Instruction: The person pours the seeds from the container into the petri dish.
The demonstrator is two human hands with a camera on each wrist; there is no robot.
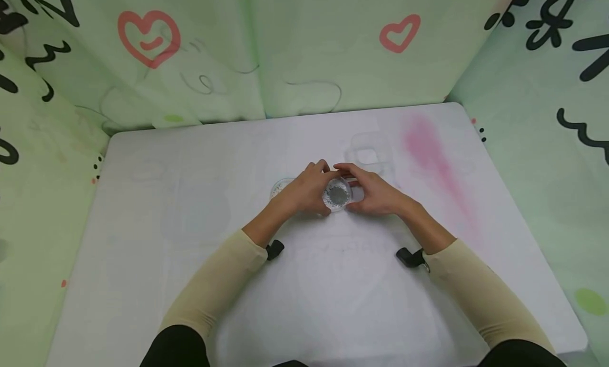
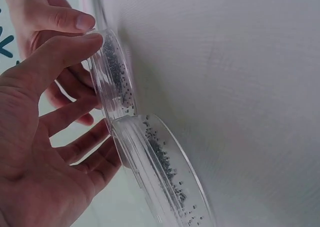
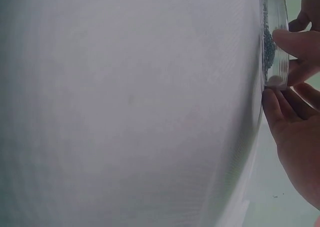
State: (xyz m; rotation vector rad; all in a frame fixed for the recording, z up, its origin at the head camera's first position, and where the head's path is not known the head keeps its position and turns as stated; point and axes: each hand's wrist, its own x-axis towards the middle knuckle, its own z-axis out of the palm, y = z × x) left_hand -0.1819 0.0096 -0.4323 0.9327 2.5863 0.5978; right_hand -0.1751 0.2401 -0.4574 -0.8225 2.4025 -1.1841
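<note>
A clear round petri dish (image 1: 337, 194) with small dark grains stands in front of me on the table, a hand on each side. My left hand (image 1: 309, 188) grips its left side, the thumb at the near rim in the left wrist view. From the right, my right hand (image 1: 378, 193) holds the same dish between thumb and curled fingers. A second petri dish (image 2: 165, 172), also with dark grains, is right beside the first; in the head view my left hand partly hides this second dish (image 1: 279, 186).
Behind my right hand lies a clear square plastic container (image 1: 368, 149). The white table (image 1: 333, 293) has a pink smear (image 1: 435, 155) at right. Green printed curtains (image 1: 304, 49) stand along the back and sides.
</note>
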